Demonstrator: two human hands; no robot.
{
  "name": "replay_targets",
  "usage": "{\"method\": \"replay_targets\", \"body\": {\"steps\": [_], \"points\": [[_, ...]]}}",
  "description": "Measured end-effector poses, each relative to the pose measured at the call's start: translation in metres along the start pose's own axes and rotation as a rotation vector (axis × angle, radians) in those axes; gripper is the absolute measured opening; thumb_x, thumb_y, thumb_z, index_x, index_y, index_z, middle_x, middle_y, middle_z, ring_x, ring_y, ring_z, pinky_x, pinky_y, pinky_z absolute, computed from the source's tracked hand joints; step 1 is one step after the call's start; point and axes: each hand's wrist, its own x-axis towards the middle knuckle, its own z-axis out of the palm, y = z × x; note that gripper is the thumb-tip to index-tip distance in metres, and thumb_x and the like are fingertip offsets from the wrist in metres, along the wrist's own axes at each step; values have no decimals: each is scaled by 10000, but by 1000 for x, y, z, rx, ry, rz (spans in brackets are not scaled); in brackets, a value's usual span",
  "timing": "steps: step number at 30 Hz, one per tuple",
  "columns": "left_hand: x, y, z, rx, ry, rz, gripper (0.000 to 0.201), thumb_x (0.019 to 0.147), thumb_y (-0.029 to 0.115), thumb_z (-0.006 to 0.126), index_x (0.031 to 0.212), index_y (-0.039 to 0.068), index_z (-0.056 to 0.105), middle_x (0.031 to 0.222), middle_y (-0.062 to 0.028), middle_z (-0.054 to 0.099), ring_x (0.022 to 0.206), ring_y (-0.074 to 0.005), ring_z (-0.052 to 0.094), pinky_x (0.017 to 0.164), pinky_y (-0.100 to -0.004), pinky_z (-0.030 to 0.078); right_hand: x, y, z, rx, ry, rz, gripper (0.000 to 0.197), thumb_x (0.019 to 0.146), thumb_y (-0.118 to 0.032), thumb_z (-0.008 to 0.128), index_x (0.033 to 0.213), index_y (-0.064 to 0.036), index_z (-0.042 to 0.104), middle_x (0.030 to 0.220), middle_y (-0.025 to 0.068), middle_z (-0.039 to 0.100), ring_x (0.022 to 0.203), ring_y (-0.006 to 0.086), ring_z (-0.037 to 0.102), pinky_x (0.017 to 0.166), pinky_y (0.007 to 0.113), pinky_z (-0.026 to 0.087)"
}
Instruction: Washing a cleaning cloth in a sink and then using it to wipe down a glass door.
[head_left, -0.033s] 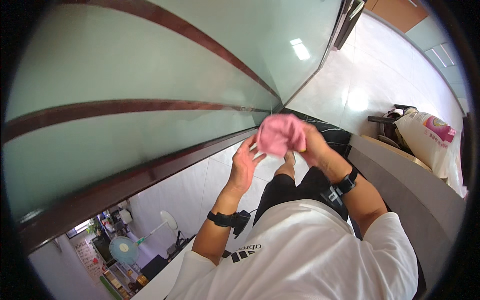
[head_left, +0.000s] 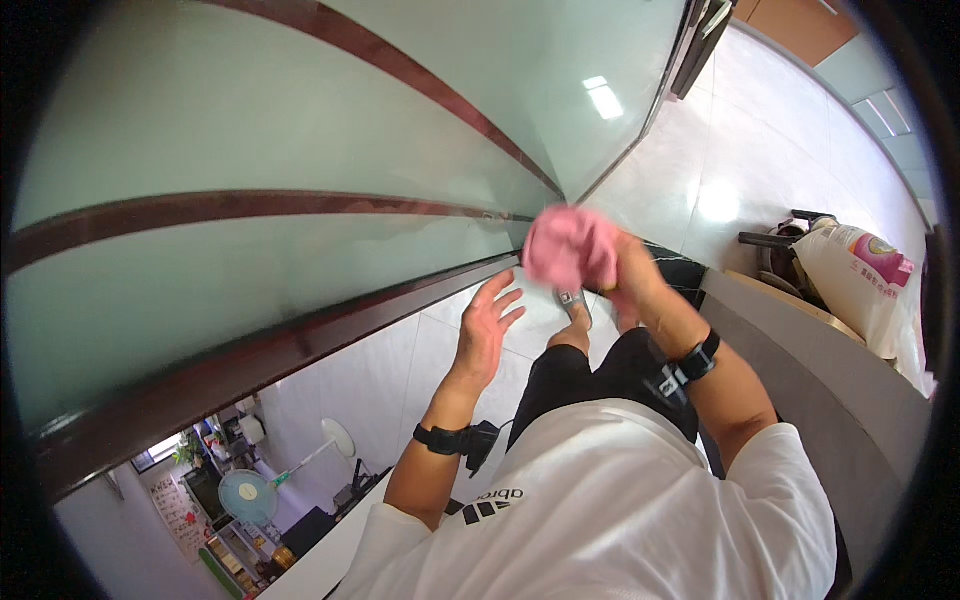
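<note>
A pink cloth [head_left: 568,246] is bunched up in my right hand [head_left: 634,272], which is closed round its right side; the cloth blurs a little and covers most of the fingers. It is in front of the corner where frosted glass panels [head_left: 300,130] with dark red-brown bars [head_left: 300,203] meet. Left of the cloth and apart from it, my left hand [head_left: 484,328] is open, fingers spread and holding nothing. Black bands with small devices sit on both forearms.
A low grey wall [head_left: 800,370] curves along my right side, with a white plastic sack [head_left: 860,275] and dark-handled cookware [head_left: 780,262] on its ledge. At lower left stands a fan [head_left: 248,497] near cluttered shelves. Pale tiled floor [head_left: 650,170] lies beyond the corner.
My right hand and the pink cloth have moved slightly up and to the right. The cloth has come away from my left fingertips, and a gap shows between them.
</note>
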Motion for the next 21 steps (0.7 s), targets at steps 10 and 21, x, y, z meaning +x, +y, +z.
{"method": "replay_targets", "body": {"steps": [10, 21], "points": [[-83, -20, -103, 174, 101, -371, 757, 1023, 600, 287, 1417, -14, 489, 1333, -188, 598, 1238, -297, 572, 1085, -428, 431, 105, -68, 87, -442, 494, -1234, 331, 961, -177, 621, 1247, -17, 573, 1183, 106, 587, 1093, 202, 587, 957, 330, 468], [-133, 17, -240, 384, 98, -479, 721, 1045, 571, 267, 1395, -10, 512, 1306, -177, 621, 1207, -290, 586, 1077, -431, 437, 172, 184, 55, -689, 766, -915, 195, 861, -8, 605, 1054, -24, 627, 1061, 194, 600, 1014, 318, 595, 861, 404, 484]]}}
